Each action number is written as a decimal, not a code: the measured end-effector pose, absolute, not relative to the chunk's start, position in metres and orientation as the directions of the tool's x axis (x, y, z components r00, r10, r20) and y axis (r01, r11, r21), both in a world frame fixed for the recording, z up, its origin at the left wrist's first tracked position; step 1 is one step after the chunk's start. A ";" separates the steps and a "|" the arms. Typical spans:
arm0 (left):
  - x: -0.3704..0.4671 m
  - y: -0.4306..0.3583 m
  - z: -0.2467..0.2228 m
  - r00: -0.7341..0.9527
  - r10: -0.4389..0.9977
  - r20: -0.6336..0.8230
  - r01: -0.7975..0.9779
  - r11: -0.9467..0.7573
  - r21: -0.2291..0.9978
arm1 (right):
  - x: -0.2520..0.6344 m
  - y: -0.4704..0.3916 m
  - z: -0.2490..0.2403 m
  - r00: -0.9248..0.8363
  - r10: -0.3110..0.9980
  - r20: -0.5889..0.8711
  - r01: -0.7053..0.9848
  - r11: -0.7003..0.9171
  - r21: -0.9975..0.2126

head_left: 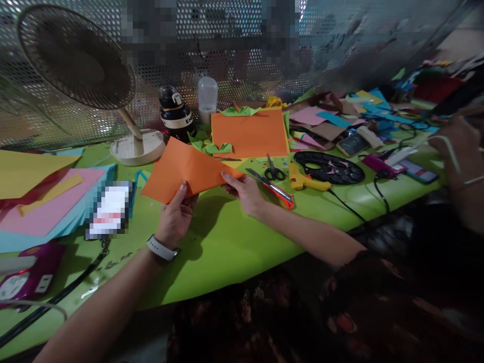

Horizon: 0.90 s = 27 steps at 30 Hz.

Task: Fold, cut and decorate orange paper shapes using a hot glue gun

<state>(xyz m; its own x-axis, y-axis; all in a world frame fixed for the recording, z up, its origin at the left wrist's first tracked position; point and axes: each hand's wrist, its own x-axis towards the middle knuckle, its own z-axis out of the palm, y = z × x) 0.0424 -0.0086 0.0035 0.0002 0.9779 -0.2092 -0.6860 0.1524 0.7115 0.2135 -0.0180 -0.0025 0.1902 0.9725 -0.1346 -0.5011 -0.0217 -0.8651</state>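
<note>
Over one green table (234, 247), two hands (174, 222) (247, 195) pinch one orange sheet (176, 169) near one cutter (279, 192) and one glue gun (302, 180).

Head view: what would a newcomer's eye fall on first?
The bright orange paper sheet likely draws it first, in the grip of the left hand and right hand above the lime-green table. The large, round-headed beige fan stands out next, at upper left.

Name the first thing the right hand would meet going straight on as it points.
The right hand would first meet the orange paper it holds; past that, perhaps the fan base, though depth is unclear.
</note>
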 end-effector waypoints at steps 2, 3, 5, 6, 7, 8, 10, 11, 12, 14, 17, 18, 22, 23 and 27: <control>0.043 -0.008 0.004 -0.040 0.974 -0.221 -0.694 0.132 0.708 | 0.214 -0.016 -0.005 0.188 0.973 -0.136 -0.493 -0.026 -0.870; 0.043 -0.008 0.005 -0.060 0.972 -0.227 -0.696 0.123 0.707 | 0.214 -0.015 -0.006 0.189 0.973 -0.136 -0.492 -0.027 -0.870; 0.043 -0.008 0.006 -0.072 0.969 -0.237 -0.698 0.121 0.705 | 0.215 -0.014 -0.009 0.195 0.971 -0.138 -0.504 -0.021 -0.863; 0.043 -0.007 0.006 -0.076 0.967 -0.244 -0.701 0.122 0.702 | 0.216 -0.013 -0.010 0.199 0.970 -0.139 -0.515 -0.017 -0.857; 0.043 -0.007 0.007 -0.079 0.965 -0.251 -0.706 0.124 0.698 | 0.217 -0.012 -0.011 0.202 0.969 -0.142 -0.527 -0.015 -0.850; 0.043 -0.006 0.007 -0.085 0.963 -0.255 -0.710 0.121 0.694 | 0.218 -0.012 -0.011 0.202 0.968 -0.146 -0.536 -0.015 -0.844; 0.042 -0.005 0.007 -0.102 0.960 -0.260 -0.716 0.110 0.689 | 0.220 -0.011 -0.011 0.202 0.968 -0.149 -0.547 -0.015 -0.837; 0.041 -0.005 0.007 -0.107 0.960 -0.260 -0.716 0.107 0.690 | 0.221 -0.011 -0.011 0.202 0.968 -0.149 -0.552 -0.013 -0.834; 0.041 -0.004 0.007 -0.108 0.959 -0.261 -0.716 0.107 0.690 | 0.221 -0.011 -0.011 0.200 0.969 -0.147 -0.556 -0.011 -0.831; 0.041 -0.004 0.007 -0.106 0.958 -0.266 -0.714 0.112 0.691 | 0.222 -0.011 -0.010 0.192 0.972 -0.136 -0.563 -0.004 -0.826; 0.041 -0.004 0.007 -0.104 0.959 -0.262 -0.716 0.111 0.689 | 0.221 -0.011 -0.010 0.183 0.974 -0.135 -0.570 -0.007 -0.822; 0.041 -0.004 0.007 -0.102 0.960 -0.261 -0.716 0.112 0.689 | 0.221 -0.011 -0.010 0.180 0.974 -0.138 -0.572 -0.011 -0.820; 0.041 -0.004 0.006 -0.087 0.960 -0.266 -0.710 0.127 0.692 | 0.222 -0.012 -0.008 0.131 0.981 -0.142 -0.573 -0.042 -0.818; 0.040 -0.003 0.005 -0.086 0.962 -0.260 -0.712 0.123 0.691 | 0.222 -0.012 -0.007 0.126 0.981 -0.148 -0.568 -0.050 -0.821; 0.040 -0.003 0.000 -0.074 0.975 -0.210 -0.716 0.094 0.692 | 0.221 -0.016 -0.002 0.127 0.979 -0.158 -0.565 -0.060 -0.823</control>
<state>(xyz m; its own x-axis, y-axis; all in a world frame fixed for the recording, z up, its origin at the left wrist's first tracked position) 0.0400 -0.0033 0.0000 -0.0740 0.9750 -0.2095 -0.7161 0.0943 0.6916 0.2207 -0.0162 -0.0025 0.1270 0.9792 -0.1582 -0.5647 -0.0597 -0.8232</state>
